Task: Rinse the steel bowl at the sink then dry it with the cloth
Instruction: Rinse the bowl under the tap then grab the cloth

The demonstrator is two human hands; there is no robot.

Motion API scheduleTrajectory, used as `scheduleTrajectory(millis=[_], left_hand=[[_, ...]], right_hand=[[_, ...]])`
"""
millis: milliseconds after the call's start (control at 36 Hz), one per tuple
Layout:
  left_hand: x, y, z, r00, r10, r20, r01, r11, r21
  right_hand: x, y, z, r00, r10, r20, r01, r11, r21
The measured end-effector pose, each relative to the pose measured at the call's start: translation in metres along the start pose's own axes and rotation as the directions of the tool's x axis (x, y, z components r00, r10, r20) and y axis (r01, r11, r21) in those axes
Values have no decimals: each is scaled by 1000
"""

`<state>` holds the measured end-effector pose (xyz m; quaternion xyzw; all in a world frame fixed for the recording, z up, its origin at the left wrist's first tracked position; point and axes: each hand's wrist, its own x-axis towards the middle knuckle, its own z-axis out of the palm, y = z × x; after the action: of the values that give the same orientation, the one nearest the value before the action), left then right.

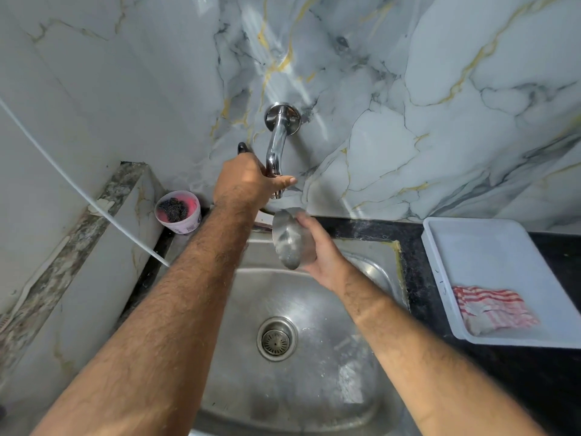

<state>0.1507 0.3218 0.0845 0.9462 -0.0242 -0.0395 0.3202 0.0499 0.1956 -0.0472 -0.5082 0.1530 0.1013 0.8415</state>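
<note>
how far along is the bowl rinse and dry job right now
Early. The right hand holds the small steel bowl over the steel sink under the chrome wall tap; the left hand is at the tap. No water stream is visible. Drying remains: the red-and-white striped cloth lies untouched in the white tray.

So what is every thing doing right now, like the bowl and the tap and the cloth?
steel bowl: tilted on its side, held over the sink by the right hand
tap: left hand on it, no water stream visible
cloth: folded, lying in the white tray
pink tub: open, scrubber inside
</note>
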Motion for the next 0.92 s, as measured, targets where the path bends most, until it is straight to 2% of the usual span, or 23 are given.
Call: scheduleTrajectory(millis=[83, 222, 278, 333, 500, 556, 583, 639, 667, 694, 722, 750, 806, 833, 861, 917], left_hand=[[-1, 1, -1, 1000, -2, -4, 2, 1000, -11], [-3, 1, -1, 1000, -18, 8, 18, 1000, -20], [-3, 1, -1, 1000, -21, 2, 21, 999, -26], [-2, 1, -1, 1000, -19, -1, 19, 999, -28], [-2, -1, -1, 1000, -4, -16, 3, 999, -32], [-2, -1, 1, 1000, -7, -7, 7, 999, -32], [-1, -1, 1, 1000, -10, -4, 9, 999, -36], [-2, 0, 1, 1000, -9, -6, 9, 999, -39], [-3, 0, 1, 1000, -10, -8, 10, 999, -44], [-5, -1, 2, 1000, -8, -10, 7, 999, -53], [-8, -2, 3, 1000, 5, -17, -6, 998, -69], [-11, -3, 5, 999, 26, -32, -29, 995, -92], [-18, -8, 10, 994, 70, -89, -83, 985, -149], [-22, -11, 14, 991, 74, -113, -94, 979, -179], [-26, -14, 20, 990, 60, -126, -87, 971, -221], [-37, -21, 36, 991, -5, -131, -39, 942, -333]], right_hand=[[-6, -6, 2, 997, -78, -24, 64, 932, -357], [-12, -10, -3, 988, -144, 60, 148, 751, -644], [-12, -9, -6, 976, -185, 113, 204, 603, -771], [-12, -8, -9, 969, -200, 146, 215, 387, -897], [-21, -3, -15, 952, -164, 260, 252, -67, -965], [-22, 1, -19, 950, -142, 279, 255, -166, -952], [-23, 3, -21, 949, -133, 285, 260, -179, -949], [-24, 7, -26, 957, -119, 266, 252, -121, -960], [-26, 8, -28, 967, -107, 230, 230, -18, -973], [-27, 8, -30, 980, -97, 175, 189, 162, -968], [-30, 7, -30, 990, -82, 118, 140, 390, -910], [-35, 4, -30, 995, -65, 72, 97, 603, -792], [-41, -4, -33, 999, -38, -5, 30, 871, -490], [-44, -7, -40, 1000, -3, -15, -1, 955, -297], [-49, -10, -48, 1000, 23, -6, -23, 996, -88], [-59, -17, -65, 1000, 7, 20, -12, 964, 265]])
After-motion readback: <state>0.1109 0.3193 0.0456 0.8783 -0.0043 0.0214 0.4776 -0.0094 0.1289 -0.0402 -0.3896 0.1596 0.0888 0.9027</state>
